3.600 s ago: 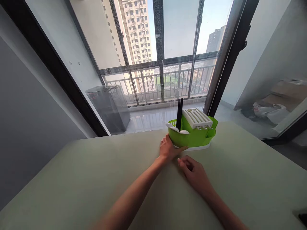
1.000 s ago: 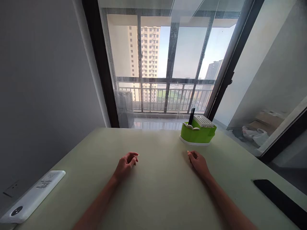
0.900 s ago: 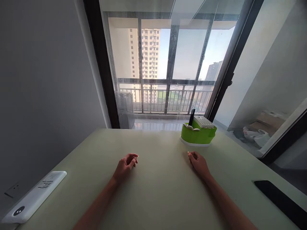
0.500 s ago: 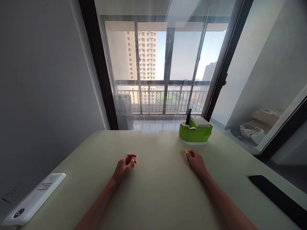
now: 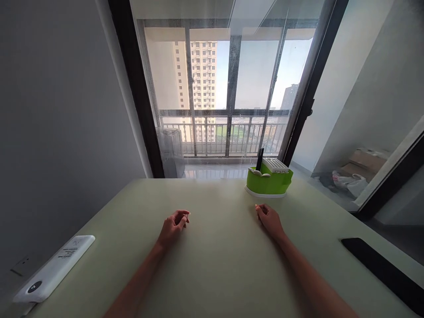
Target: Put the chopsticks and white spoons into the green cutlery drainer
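Both hands rest on the bench [image 5: 218, 265], empty, fingers loosely curled. Right hand [image 5: 270, 219] sits near the green holder [image 5: 268, 183], on its near side. Left hand [image 5: 172, 226] well apart, further left of it.

Daylight comes in through the big window [image 5: 228, 88] ahead, so the sky looks overexposed. The table [image 5: 215, 265] is evenly lit with soft shadows. The picture is sharp, and straight lines bend near the edges.
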The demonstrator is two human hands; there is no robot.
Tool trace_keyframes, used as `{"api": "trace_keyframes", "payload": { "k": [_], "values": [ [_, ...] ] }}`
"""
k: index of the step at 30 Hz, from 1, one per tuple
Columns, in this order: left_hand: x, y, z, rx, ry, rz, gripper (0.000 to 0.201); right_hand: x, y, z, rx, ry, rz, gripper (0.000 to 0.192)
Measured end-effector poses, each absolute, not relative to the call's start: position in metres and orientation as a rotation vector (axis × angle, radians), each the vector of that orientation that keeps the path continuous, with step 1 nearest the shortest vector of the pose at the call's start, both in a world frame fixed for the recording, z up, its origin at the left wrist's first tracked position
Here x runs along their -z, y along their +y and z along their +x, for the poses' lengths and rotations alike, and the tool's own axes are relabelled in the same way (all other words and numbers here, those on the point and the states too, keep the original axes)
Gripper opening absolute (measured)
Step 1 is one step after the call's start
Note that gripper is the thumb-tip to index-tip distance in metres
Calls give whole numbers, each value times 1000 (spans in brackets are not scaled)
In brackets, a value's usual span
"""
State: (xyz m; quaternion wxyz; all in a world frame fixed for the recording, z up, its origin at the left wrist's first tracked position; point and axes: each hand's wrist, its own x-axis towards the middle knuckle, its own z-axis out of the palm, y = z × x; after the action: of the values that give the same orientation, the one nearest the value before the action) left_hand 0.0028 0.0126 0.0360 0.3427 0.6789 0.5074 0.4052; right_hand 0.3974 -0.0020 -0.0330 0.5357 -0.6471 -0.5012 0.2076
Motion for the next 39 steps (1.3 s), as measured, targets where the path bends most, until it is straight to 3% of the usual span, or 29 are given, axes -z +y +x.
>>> {"api": "trace_keyframes", "payload": {
  "k": [39],
  "values": [
    [-37, 7, 6, -1039, 1364, 1772, 37, 34, -4, 398, -480, -1213, -1562, 50]
  ]
}}
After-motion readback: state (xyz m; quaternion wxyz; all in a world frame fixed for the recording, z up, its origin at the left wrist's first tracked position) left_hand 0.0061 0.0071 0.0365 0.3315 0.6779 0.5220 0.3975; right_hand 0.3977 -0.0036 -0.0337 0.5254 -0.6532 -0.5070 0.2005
